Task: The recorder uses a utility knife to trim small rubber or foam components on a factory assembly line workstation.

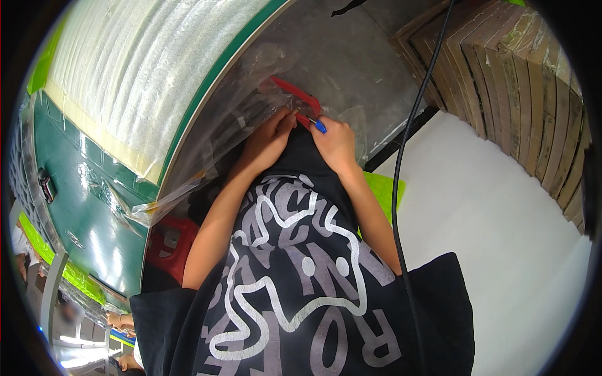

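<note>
In front of my dark shirt, both hands are close together over clear plastic film point(229, 135). My left hand point(271, 141) is closed, thumb and fingers pinched at a small spot where I cannot make out what they hold. My right hand point(337, 145) is closed around a thin pen-like item with a blue end point(320, 126), which sticks out beside the thumb. Just beyond the fingers lies a bent red plastic piece point(300, 92), partly covered by film. Whether either hand touches it is hard to tell.
A green-edged table bearing a thick stack of white padded sheets point(144, 62) rises at my left. Behind it lies a green tabletop point(94, 207). A red stool point(172, 247) stands by my left elbow. Brown boards point(501, 69) lean at the right; a black cable point(401, 169) hangs across.
</note>
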### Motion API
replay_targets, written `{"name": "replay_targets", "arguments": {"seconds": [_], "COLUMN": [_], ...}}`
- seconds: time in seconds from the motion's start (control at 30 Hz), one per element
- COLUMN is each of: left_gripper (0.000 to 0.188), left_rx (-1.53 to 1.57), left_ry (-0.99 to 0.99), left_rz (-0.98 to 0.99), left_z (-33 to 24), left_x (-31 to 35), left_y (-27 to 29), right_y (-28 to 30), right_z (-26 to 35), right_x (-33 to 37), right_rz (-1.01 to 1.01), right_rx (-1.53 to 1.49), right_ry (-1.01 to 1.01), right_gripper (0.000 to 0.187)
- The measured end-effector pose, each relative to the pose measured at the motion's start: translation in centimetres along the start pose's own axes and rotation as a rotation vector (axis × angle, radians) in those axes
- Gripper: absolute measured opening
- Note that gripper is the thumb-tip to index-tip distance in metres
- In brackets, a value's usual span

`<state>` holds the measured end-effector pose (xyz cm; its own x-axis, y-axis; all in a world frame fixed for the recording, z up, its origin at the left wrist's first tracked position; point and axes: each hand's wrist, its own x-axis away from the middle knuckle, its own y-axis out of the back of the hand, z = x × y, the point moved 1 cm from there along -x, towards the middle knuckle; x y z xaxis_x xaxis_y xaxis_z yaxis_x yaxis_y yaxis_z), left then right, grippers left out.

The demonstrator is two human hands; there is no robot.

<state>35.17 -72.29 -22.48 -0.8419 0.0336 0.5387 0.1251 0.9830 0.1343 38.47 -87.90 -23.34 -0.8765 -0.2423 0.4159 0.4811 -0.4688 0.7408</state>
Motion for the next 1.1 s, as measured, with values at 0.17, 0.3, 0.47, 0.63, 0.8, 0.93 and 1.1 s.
{"name": "replay_targets", "arguments": {"seconds": [0.17, 0.3, 0.47, 0.63, 0.8, 0.93, 1.1], "left_gripper": [0.021, 0.021, 0.021, 0.022, 0.019, 0.013, 0.009], "left_rx": [0.006, 0.005, -0.002, -0.029, 0.102, 0.088, 0.078], "left_ry": [-0.013, 0.006, 0.024, 0.063, 0.032, -0.061, -0.163], "left_rz": [-0.004, 0.002, 0.008, -0.006, -0.067, -0.061, -0.062], "left_z": [-0.2, -0.4, -0.2, -2.0, -9.0, -13.1, -14.4], "left_x": [0.0, 0.0, 0.1, 0.7, 3.7, 5.4, 6.5], "left_y": [0.0, 0.1, 0.0, -0.1, 0.7, 1.3, 1.8], "right_y": [0.1, -0.1, 0.2, 1.8, 7.6, 10.3, 12.5], "right_z": [0.1, -0.1, 0.1, 1.3, 5.3, 5.7, 6.7], "right_x": [-0.1, -0.1, 0.0, 0.4, 2.5, 3.9, 4.5], "right_rz": [0.014, 0.016, 0.012, -0.017, -0.005, 0.016, -0.01], "right_rx": [-0.028, -0.007, 0.012, -0.094, -0.5, -0.779, -0.565], "right_ry": [-0.033, -0.004, -0.003, 0.011, 0.031, 0.166, 0.343], "right_gripper": [0.022, 0.022, 0.023, 0.021, 0.018, 0.017, 0.019]}}
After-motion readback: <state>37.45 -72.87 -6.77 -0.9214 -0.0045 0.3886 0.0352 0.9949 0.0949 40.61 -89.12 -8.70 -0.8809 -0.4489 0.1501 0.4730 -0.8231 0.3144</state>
